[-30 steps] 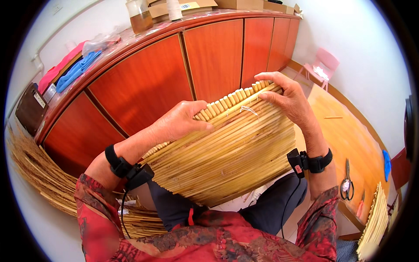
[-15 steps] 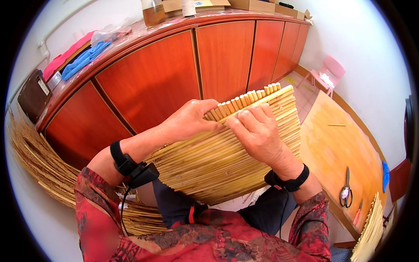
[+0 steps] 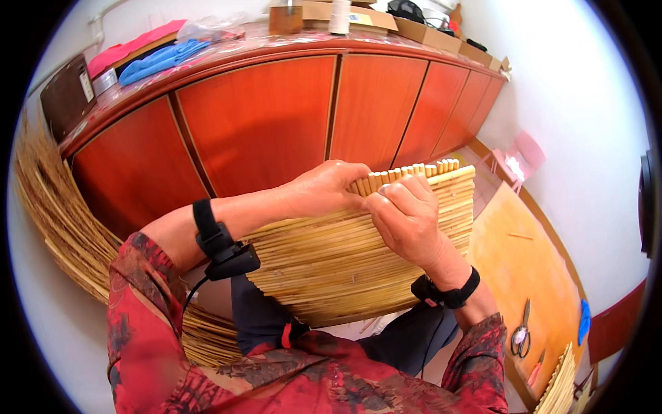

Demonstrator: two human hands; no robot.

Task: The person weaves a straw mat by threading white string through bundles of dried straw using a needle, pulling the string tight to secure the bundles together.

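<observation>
A mat of straight yellow stalks (image 3: 331,276), laid side by side, lies across my lap and slopes up away from me. Along its far edge a row of short cut stalk ends (image 3: 445,167) stands up behind a long stalk. My left hand (image 3: 331,185) grips that edge, thumb on the near side; its other fingertips are hidden behind the mat. Right beside it, my right hand (image 3: 407,217) is closed on the same edge with curled fingers. The two hands meet or nearly meet. Anything small between the right fingers is hidden.
Ahead stands a red cabinet (image 3: 258,117) with cloths, boxes and a thread spool (image 3: 340,17) on top. Long brushy stalks (image 3: 65,214) lean at left. On the wooden board (image 3: 503,255) at right are black scissors (image 3: 522,334); a stalk bundle (image 3: 557,383) is nearby. A pink chair (image 3: 522,157) stands beyond.
The whole view has shifted, so the cabinet sits lower and farther right. Along the mat's edge my hands have come closer together. Both keep hold of the mat.
</observation>
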